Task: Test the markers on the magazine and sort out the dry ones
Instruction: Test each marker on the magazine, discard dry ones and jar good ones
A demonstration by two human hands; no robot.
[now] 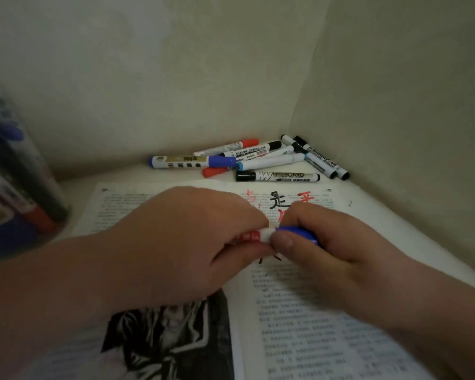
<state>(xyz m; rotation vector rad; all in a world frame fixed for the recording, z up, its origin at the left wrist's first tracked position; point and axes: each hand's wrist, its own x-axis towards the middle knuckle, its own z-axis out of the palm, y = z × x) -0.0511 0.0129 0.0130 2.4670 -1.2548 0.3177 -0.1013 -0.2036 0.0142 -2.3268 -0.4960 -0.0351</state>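
Magazine (pixel 299 325): open flat on the desk (pixel 390 207), thin matte pages of small print, one dark photo, red and black test strokes (pixel 279 203) at the top. Above it, marker (pixel 261 235): white barrel, red label, glossy blue cap. Left hand (pixel 187 242) grips the barrel; right hand (pixel 327 248) curls round the cap. Left, blurred clear tub (pixel 14 182) holding markers. Far corner: loose pile of markers (pixel 258 160), caps red, blue, black, against plain beige walls.
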